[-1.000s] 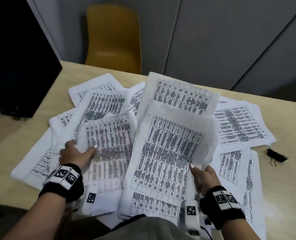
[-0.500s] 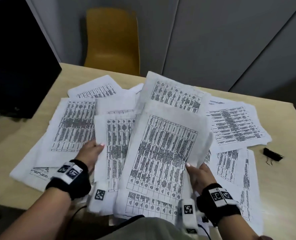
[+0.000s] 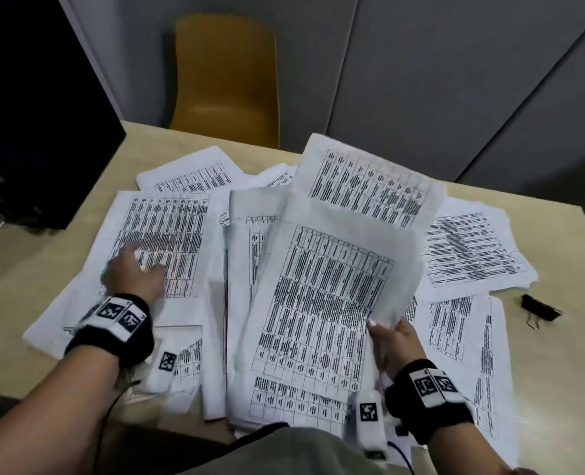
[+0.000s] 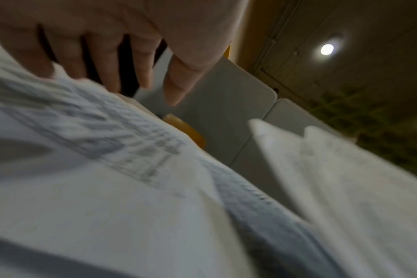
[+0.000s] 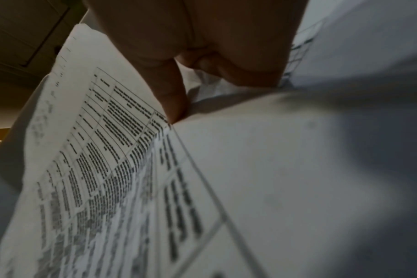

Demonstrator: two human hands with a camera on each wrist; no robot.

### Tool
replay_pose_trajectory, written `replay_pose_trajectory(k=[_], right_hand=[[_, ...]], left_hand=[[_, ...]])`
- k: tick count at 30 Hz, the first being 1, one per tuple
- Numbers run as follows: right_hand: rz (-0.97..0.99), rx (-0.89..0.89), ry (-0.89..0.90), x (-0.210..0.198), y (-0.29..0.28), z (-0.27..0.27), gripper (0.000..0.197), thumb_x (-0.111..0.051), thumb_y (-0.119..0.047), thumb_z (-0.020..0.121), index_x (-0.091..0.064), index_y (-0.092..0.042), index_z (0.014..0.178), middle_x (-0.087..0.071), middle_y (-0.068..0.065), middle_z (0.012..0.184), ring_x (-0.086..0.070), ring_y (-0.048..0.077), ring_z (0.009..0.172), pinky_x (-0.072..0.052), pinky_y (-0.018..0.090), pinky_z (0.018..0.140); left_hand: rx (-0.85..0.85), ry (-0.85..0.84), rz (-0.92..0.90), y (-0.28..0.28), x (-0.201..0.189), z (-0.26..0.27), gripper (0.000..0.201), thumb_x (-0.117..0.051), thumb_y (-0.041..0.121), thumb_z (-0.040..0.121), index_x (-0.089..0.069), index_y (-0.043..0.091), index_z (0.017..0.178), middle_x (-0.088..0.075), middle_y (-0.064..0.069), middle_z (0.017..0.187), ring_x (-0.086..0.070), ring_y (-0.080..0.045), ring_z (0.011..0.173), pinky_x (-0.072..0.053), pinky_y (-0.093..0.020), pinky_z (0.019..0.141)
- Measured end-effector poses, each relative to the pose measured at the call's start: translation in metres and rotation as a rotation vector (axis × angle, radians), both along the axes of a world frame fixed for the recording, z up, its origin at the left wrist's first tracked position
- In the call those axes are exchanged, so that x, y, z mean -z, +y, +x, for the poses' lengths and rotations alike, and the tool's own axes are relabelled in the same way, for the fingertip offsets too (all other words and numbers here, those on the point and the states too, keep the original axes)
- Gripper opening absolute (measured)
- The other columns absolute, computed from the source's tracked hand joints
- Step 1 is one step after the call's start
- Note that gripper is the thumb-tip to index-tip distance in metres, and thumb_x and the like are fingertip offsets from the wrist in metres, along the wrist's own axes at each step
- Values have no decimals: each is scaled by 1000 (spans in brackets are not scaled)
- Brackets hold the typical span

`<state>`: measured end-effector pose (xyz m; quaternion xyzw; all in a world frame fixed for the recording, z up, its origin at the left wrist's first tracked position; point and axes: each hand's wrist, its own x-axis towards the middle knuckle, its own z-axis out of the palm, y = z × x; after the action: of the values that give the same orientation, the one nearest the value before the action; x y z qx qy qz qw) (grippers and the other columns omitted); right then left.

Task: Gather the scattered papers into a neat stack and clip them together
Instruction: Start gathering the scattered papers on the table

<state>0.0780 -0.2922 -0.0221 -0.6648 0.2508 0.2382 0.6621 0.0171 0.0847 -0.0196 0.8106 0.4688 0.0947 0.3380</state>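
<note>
At the far left, a black monitor (image 3: 40,108) stands on the pale wooden table (image 3: 34,262). Beside it, printed papers (image 3: 469,248) lie scattered and overlapping across the middle of the table, not yet squared up.

The left hand (image 3: 135,274) reaches over a flat sheet (image 3: 167,231) on the left side of the spread. Its fingers (image 4: 107,62) are extended and slightly spread, the tips at the sheet's surface; they curl round nothing. The left wrist view is blurred, so whether they press down cannot be told.

Behind the table, in the middle, stands a yellow chair (image 3: 226,77) before grey wall panels (image 3: 438,80).

Right of centre, a bundle (image 3: 321,303) of sheets is lifted off the table and tilted towards the person, its far edge raised. The right hand (image 3: 395,344) holds it at its right edge: the thumb (image 5: 171,94) lies on the printed face and the other fingers are curled behind, pinching the sheets.

More papers lie flat under and to the right of that hand. At the far right, a black clip (image 3: 539,308) lies on bare table, just beside the papers' edge, touching neither hand.
</note>
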Motion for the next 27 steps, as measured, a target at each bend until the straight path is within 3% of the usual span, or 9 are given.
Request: replay_pose_trajectory(k=[3, 5, 7, 10, 13, 16, 19, 23, 27], right_hand=[[24, 10, 22, 0, 6, 6, 12, -55, 2, 86, -53, -7, 95, -64, 13, 88, -61, 30, 80, -51, 39, 70], [37, 13, 55, 1, 10, 8, 15, -55, 2, 86, -54, -4, 100, -64, 15, 89, -61, 32, 77, -53, 40, 68], [19, -7, 74, 4, 13, 8, 17, -56, -1, 87, -53, -4, 103, -61, 13, 82, -58, 28, 67, -53, 36, 59], [24, -13, 76, 5, 12, 7, 18, -54, 0, 87, -52, -5, 104, -61, 14, 80, -59, 30, 70, -53, 41, 65], [36, -31, 53, 2, 12, 4, 17, -52, 2, 89, -51, -5, 104, -62, 14, 79, -62, 29, 65, -53, 34, 54], [11, -65, 29, 0, 12, 2, 19, -52, 0, 90, -48, -2, 109, -61, 16, 80, -61, 28, 63, -50, 25, 39], [-33, -59, 24, 2, 11, 3, 26, -55, -3, 89, -47, 6, 113, -61, 18, 74, -60, 27, 54, -47, 22, 36], [-33, -77, 46, -4, 11, 2, 9, -51, -1, 92, -48, 2, 84, -53, 3, 34, -48, 11, 23, -36, 13, 28], [7, -76, 22, -9, 13, 2, 24, -48, 0, 92, -41, -7, 70, -47, 1, 26, -44, 8, 19, -33, 11, 26]], left_hand=[[56, 426, 8, 25, 20, -17, 79, -56, 43, 84, -14, 20, 147, -17, -23, 153, -8, -42, 142, -11, -54, 114], [141, 587, -48, 15, 28, -29, 83, -45, 53, 88, 2, 23, 149, 8, -19, 157, 10, -41, 143, -3, -57, 115], [242, 638, -32, -8, 31, -38, 81, -38, 56, 90, 9, 26, 148, 19, -14, 156, 15, -39, 143, 1, -58, 114], [285, 579, 78, -39, 27, -46, 71, -45, 56, 87, -13, 31, 146, -4, -10, 158, -3, -35, 143, -4, -55, 112], [134, 353, 142, -42, 18, -45, 56, -62, 43, 79, -44, 26, 129, -37, -14, 140, -29, -34, 130, -23, -47, 108], [-60, 215, 32, -22, 17, -40, 71, -68, 38, 73, -35, 23, 134, -31, -15, 141, -30, -36, 127, -30, -49, 105], [-95, 192, -56, -9, 18, -34, 83, -69, 36, 71, -25, 19, 139, -34, -20, 134, -38, -40, 121, -37, -48, 101], [-69, 146, -223, -13, 22, -24, 90, -70, 31, 73, -16, 16, 143, -50, -20, 129, -51, -37, 114, -44, -39, 93], [-228, 202, -130, -12, 19, -19, 99, -74, 46, 64, -19, 17, 141, -26, -18, 144, -23, -39, 133, -26, -54, 108]])
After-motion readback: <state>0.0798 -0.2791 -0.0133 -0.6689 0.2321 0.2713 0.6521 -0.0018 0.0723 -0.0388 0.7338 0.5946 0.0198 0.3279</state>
